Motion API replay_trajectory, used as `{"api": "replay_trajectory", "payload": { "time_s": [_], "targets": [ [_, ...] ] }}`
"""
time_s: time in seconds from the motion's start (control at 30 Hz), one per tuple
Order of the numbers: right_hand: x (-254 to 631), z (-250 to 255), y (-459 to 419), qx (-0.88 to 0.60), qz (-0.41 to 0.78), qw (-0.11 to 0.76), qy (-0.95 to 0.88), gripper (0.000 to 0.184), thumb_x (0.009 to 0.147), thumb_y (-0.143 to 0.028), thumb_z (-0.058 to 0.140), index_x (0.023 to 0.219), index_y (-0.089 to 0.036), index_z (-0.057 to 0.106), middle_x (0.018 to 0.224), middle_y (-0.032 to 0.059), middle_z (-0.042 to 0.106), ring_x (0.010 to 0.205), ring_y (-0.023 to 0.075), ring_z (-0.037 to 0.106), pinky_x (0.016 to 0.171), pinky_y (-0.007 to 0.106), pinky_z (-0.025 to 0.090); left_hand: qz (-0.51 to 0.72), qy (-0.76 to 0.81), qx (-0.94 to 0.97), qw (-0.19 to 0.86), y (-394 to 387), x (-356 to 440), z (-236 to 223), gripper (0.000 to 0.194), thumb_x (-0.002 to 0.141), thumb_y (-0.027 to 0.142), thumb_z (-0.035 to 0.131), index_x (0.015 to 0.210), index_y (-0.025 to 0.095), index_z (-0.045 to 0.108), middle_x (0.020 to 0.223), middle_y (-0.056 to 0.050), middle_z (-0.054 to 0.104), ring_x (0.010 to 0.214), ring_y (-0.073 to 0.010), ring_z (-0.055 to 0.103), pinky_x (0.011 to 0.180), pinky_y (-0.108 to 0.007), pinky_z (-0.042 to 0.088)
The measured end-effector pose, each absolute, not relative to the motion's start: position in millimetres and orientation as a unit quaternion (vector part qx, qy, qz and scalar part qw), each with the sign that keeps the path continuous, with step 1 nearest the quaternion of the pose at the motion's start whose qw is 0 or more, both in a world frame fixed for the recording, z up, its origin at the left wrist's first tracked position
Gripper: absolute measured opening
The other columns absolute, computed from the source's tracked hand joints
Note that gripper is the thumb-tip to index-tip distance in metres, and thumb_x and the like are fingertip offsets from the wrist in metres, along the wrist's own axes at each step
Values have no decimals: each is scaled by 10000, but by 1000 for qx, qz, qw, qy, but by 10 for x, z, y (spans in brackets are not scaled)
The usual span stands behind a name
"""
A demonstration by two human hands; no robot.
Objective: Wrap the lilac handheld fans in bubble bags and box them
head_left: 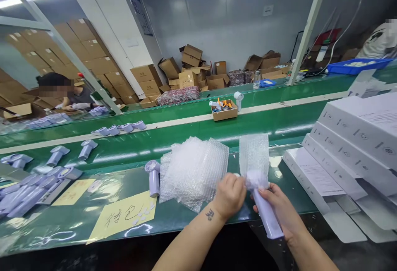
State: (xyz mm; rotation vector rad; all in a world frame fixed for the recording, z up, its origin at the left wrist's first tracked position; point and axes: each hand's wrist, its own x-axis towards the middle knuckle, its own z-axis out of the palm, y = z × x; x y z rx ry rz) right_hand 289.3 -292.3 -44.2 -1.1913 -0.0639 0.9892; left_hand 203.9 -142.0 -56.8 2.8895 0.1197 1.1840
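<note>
My right hand [283, 209] grips the handle of a lilac handheld fan [265, 209], whose head is partly inside a bubble-wrap bag [254, 155]. My left hand [230, 194] is closed on the open edge of that bag, beside the fan's head. A stack of bubble-wrap bags [194, 171] lies just left of my hands on the green bench [93, 217]. Another lilac fan [153, 176] stands upright left of the stack.
White product boxes [350, 138] are stacked at the right. Several lilac fans [27, 188] lie at the left, others ride the green conveyor [173, 138]. Yellow paper labels [124, 215] are on the bench. A small cardboard box [225, 111] sits on the belt. A person works at far left.
</note>
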Motion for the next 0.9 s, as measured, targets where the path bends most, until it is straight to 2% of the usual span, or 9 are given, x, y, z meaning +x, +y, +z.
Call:
{"api": "replay_trajectory", "payload": {
  "time_s": [0.13,0.27,0.37,0.5,0.6,0.7,0.8,0.9],
  "targets": [
    [2865,-508,-2944,-527,462,713,7,468,732,-333,717,1092,-238,433,714,2,676,541,158,630,540,292,534,386,7,923,9,-1502,1937,-663,127,830,105,437,870,146,550,658,-35,477,634,-171,457,558,-280,368],
    [2890,-467,-2926,-549,425,719,32,349,750,-318,699,985,-234,455,657,-26,644,547,137,617,550,250,525,368,-17,927,68,-1651,1921,-678,87,807,136,452,773,157,528,662,-44,513,640,-170,490,577,-282,379],
    [2975,-408,-2844,-595,450,665,16,231,785,-309,648,898,-221,466,619,-36,602,547,124,607,542,221,517,324,33,922,211,-1716,2012,-528,68,768,155,474,768,164,541,627,-24,533,588,-150,499,557,-271,376],
    [3198,-241,-2743,-653,524,547,-32,170,836,-329,570,806,-180,493,588,21,604,470,136,579,448,228,479,190,218,833,472,-1565,2221,-139,221,670,136,518,879,170,580,544,41,493,489,-103,455,484,-222,331],
    [3454,125,-2724,-682,533,496,-70,132,780,-240,624,740,-166,522,533,13,583,416,126,537,366,202,406,106,267,722,630,-1418,2366,205,216,626,135,521,834,168,567,502,60,457,405,-72,382,413,-196,254],
    [3676,692,-2689,-745,515,392,-159,108,739,-187,634,683,-159,545,502,7,561,406,113,516,343,182,358,79,267,601,750,-1324,2477,539,201,598,117,500,790,169,525,470,69,436,344,-48,322,363,-174,155],
    [3766,1225,-2612,-837,366,306,-269,98,744,-141,586,665,-164,533,463,-23,508,385,79,459,335,159,303,121,238,562,783,-1257,2546,805,209,564,100,504,760,169,492,460,66,435,338,-40,335,345,-158,120],
    [3770,1523,-2565,-857,287,289,-316,106,754,-127,552,660,-164,521,464,-32,497,356,53,395,324,151,254,178,207,584,764,-1201,2549,975,267,563,102,527,819,171,497,469,65,457,344,-45,358,338,-149,132]
  ]
}}
